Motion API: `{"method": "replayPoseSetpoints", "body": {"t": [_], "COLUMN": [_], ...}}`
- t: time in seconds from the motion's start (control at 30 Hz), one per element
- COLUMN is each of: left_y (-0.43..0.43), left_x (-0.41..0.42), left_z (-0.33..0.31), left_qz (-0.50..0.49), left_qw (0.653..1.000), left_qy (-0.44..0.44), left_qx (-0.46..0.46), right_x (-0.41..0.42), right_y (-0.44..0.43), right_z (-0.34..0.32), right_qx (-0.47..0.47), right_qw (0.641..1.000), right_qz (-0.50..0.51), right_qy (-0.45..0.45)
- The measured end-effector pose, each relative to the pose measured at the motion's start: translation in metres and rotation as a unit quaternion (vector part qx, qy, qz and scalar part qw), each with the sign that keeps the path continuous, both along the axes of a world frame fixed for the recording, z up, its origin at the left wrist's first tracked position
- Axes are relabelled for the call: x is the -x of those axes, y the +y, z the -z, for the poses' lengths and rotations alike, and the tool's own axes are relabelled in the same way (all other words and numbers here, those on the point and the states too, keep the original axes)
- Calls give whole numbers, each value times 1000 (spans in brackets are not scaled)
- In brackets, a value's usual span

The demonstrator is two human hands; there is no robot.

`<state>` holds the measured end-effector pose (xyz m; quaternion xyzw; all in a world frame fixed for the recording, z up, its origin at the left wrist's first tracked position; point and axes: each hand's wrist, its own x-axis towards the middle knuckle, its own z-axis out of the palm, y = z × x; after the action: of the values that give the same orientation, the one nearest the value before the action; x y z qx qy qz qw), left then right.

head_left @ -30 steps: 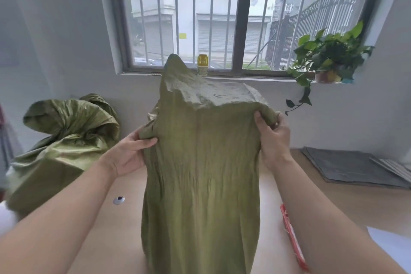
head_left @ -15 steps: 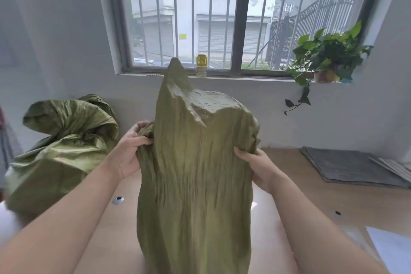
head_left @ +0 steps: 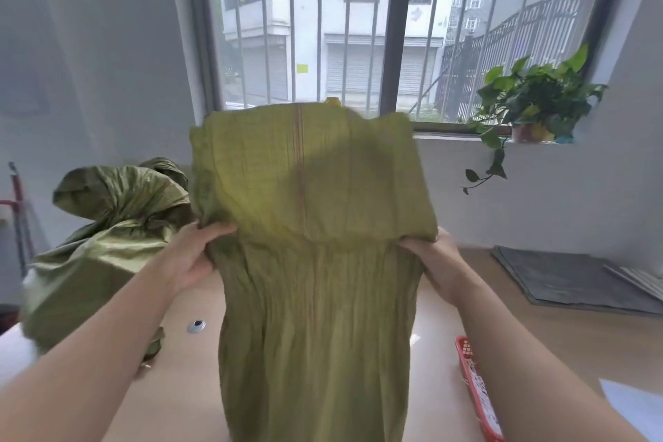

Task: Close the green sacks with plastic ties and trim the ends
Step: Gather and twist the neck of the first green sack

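Observation:
A tall green woven sack [head_left: 315, 298] stands upright on the table in front of me, with a thin red stripe down its middle. Its upper part [head_left: 305, 172] rises flat and wide above a pinched waist. My left hand [head_left: 193, 255] grips the sack's left side at that waist. My right hand [head_left: 436, 262] grips the right side at the same height. A second green sack [head_left: 107, 233], crumpled and twisted at its neck, lies at the left. No plastic tie or cutter shows clearly.
A red mesh basket [head_left: 473, 391] lies on the table at the lower right, partly behind my right arm. A grey mat [head_left: 567, 276] sits at the far right, a potted plant [head_left: 534, 100] on the windowsill, a small metal grommet [head_left: 196, 325] in the tabletop.
Both hands slid lower on the sack. Its top, bunched into a peak before, now stands spread flat and wide above my grip.

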<state>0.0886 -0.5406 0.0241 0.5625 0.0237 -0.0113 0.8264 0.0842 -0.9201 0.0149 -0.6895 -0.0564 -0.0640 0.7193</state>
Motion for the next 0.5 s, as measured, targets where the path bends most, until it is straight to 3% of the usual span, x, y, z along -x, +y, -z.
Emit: {"method": "replayPoseSetpoints", "body": {"t": [0.17, 0.5], "left_y": [14, 16], "left_x": [10, 16], "left_z": [4, -16], "left_qz": [93, 148], "left_qw": [990, 987], "left_qy": [100, 47], "left_qx": [-42, -28], "right_x": [-2, -5], "right_y": [4, 14], "right_z": [-9, -34], "right_qx": [-63, -65], "right_qw": [997, 979], "right_qz": [42, 187], "right_qy": [19, -37]}}
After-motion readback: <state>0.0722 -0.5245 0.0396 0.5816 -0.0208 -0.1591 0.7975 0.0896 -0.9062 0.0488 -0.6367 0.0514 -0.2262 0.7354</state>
